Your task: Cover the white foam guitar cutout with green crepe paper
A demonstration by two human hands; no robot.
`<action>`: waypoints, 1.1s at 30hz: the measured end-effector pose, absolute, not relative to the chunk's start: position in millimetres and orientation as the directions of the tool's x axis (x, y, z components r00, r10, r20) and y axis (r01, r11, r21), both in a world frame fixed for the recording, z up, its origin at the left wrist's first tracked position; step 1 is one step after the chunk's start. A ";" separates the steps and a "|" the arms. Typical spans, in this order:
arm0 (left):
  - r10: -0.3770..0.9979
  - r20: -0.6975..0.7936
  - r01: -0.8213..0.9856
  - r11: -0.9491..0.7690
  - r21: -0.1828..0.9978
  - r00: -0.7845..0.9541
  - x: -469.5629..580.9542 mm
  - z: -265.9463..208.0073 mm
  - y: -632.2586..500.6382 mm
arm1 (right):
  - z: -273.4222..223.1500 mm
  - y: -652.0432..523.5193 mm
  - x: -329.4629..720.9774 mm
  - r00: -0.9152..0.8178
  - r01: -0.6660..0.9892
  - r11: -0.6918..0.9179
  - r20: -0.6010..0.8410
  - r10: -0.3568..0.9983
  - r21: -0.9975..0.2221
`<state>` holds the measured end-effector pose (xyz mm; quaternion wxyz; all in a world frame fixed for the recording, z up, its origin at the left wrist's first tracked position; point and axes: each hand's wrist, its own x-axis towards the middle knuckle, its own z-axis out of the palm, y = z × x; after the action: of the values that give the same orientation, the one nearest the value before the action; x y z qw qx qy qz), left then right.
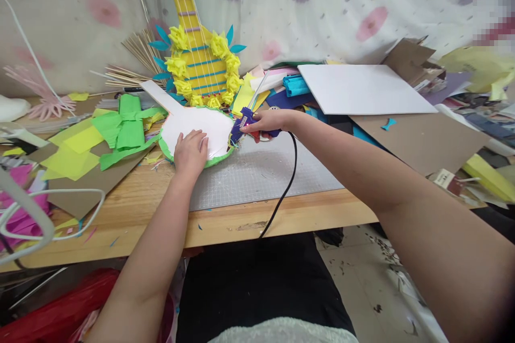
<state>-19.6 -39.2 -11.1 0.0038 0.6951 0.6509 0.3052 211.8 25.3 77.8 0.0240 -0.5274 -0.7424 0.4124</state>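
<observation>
My left hand (191,151) lies flat with fingers stretched over a white guitar-shaped board (217,126), pressing it to the table. Green crepe paper (219,161) edges the board's near and left rim. In my right hand (267,122) is a blue glue gun (246,119), its small light glowing red and its nozzle down at the board's right edge. From the gun a black cord (292,171) runs over the table's front edge. Under the board is a grey cutting mat (265,177). Whether glue is coming out cannot be seen.
Behind stands a yellow paper guitar (201,64) with yellow flowers. Green crepe paper (127,123) and yellow sheets (74,153) lie left, near a white looped lamp arm or cable (96,190). A white foam board (362,88) and brown cardboard (426,139) lie right. Wooden sticks (139,53) are at the back.
</observation>
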 end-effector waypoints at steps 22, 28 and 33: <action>0.951 0.307 0.916 -0.088 0.390 -0.040 -17.5 -14.9 -38.4 | 84.0 36.5 204.2 -0.451 0.855 0.266 -0.384 0.806 -0.445; 0.951 0.303 0.913 -0.077 0.400 -0.053 -16.3 -13.8 -39.5 | 85.8 42.0 205.3 -0.421 0.866 0.235 -0.391 0.818 -0.440; 0.950 0.308 0.914 -0.076 0.399 -0.056 -17.3 -15.0 -38.8 | 91.1 45.2 202.8 -0.391 0.875 0.204 -0.394 0.831 -0.439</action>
<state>-17.3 -38.8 -15.0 0.0348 0.6862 0.6789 0.2590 202.8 45.2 91.1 -0.0356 -0.5504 -0.7751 0.3082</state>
